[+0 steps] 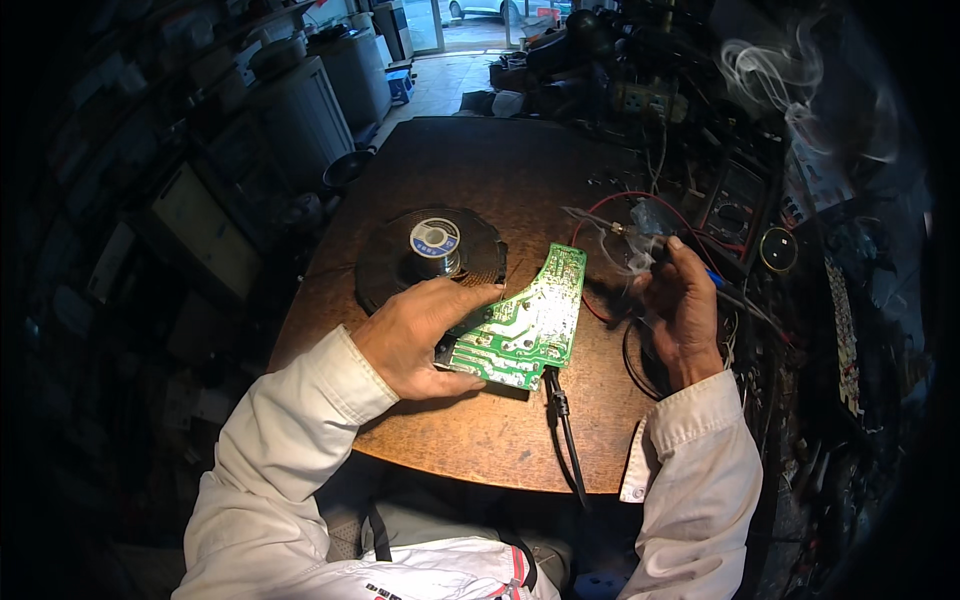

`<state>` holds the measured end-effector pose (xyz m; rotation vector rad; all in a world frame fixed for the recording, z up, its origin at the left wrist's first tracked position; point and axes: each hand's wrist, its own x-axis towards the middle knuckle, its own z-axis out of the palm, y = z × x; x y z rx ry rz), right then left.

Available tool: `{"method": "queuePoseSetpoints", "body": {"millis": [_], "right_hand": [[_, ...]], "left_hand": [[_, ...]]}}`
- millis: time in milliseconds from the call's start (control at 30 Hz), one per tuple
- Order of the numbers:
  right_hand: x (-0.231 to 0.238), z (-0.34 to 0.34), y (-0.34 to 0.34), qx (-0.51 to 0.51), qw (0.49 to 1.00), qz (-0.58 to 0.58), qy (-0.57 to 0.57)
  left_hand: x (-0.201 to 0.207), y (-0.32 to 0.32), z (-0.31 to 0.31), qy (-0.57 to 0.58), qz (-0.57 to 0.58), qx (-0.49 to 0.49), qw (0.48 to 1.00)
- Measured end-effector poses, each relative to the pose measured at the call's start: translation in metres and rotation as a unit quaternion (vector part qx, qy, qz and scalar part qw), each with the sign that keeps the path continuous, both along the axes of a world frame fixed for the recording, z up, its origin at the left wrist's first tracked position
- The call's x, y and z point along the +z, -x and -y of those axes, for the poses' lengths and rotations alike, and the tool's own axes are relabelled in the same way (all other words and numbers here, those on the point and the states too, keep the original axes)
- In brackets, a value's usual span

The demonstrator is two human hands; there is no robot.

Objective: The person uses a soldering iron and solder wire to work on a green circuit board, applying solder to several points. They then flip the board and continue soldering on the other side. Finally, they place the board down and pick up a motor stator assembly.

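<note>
A green circuit board, solder side up, is held above the wooden table by my left hand. The thumb lies along its near edge, and the fingers reach across its far left side. A black cable runs from the board's near edge toward me. My right hand is closed around a soldering iron, whose metal end points left, beyond the board's upper right corner and apart from it. Thin smoke drifts around the iron. Behind my left hand, a solder spool stands on a round dark pad.
The wooden table extends away from me. On the right are a multimeter, a red wire, clear plastic and a small round object with a yellow rim. Cabinets line the left; smoke curls at upper right.
</note>
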<state>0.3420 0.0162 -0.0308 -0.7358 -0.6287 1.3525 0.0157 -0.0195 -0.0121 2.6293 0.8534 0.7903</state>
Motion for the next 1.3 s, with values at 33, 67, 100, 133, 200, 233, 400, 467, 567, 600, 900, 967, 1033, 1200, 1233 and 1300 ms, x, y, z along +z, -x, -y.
{"method": "queuePoseSetpoints", "body": {"millis": [33, 67, 100, 133, 200, 233, 400, 467, 567, 600, 900, 967, 1033, 1200, 1233, 1300], "right_hand": [[0.0, 0.0, 0.0, 0.002, 1.0, 0.003, -0.005], [0.0, -0.001, 0.0, 0.004, 1.0, 0.006, -0.011], [0.0, -0.001, -0.001, 0.004, 1.0, 0.009, -0.017], [0.0, -0.001, -0.003, 0.004, 1.0, 0.006, -0.021], [-0.002, -0.002, -0.006, 0.003, 0.999, -0.001, -0.032], [-0.001, -0.002, -0.006, -0.001, 1.0, -0.004, -0.03], [-0.001, -0.004, -0.008, -0.004, 1.0, -0.018, -0.023], [-0.002, -0.007, -0.01, -0.008, 1.0, -0.022, -0.014], [-0.006, -0.009, -0.013, -0.01, 1.0, -0.018, -0.015], [-0.006, -0.008, -0.014, -0.009, 1.0, -0.016, -0.019], [-0.007, -0.016, -0.022, -0.022, 0.999, -0.035, -0.012], [-0.005, -0.017, -0.022, -0.017, 0.998, -0.047, -0.027], [-0.005, -0.016, -0.023, -0.016, 0.998, -0.057, -0.032], [-0.005, -0.018, -0.028, -0.001, 0.996, -0.068, -0.062], [-0.004, -0.018, -0.029, -0.011, 0.995, -0.073, -0.06], [-0.001, -0.018, -0.03, -0.03, 0.995, -0.083, -0.055]], "left_hand": [[-0.001, 0.002, 0.0, 0.009, 0.003, 0.005, 1.0], [-0.002, 0.004, 0.0, 0.02, 0.012, 0.011, 1.0], [-0.004, 0.005, -0.001, 0.03, 0.021, 0.016, 0.999], [-0.005, 0.006, -0.002, 0.04, 0.031, 0.021, 0.999], [-0.004, 0.006, -0.002, 0.048, 0.033, 0.025, 0.998], [-0.002, 0.006, -0.002, 0.052, 0.034, 0.027, 0.998], [-0.003, 0.006, -0.003, 0.04, 0.005, 0.021, 0.999], [-0.002, 0.004, -0.003, 0.033, -0.01, 0.016, 0.999], [-0.001, 0.003, -0.003, 0.027, -0.023, 0.012, 0.999], [0.001, 0.003, -0.003, 0.031, -0.024, 0.01, 0.999], [0.024, -0.014, 0.006, 0.072, -0.115, 0.072, 0.988], [0.035, -0.028, 0.01, 0.085, -0.154, 0.092, 0.98], [0.042, -0.037, 0.009, 0.12, -0.174, 0.123, 0.97], [0.037, -0.032, 0.01, 0.166, -0.14, 0.137, 0.967], [0.039, -0.032, 0.011, 0.177, -0.13, 0.138, 0.966], [0.047, -0.03, 0.018, 0.209, -0.114, 0.148, 0.96]]}}
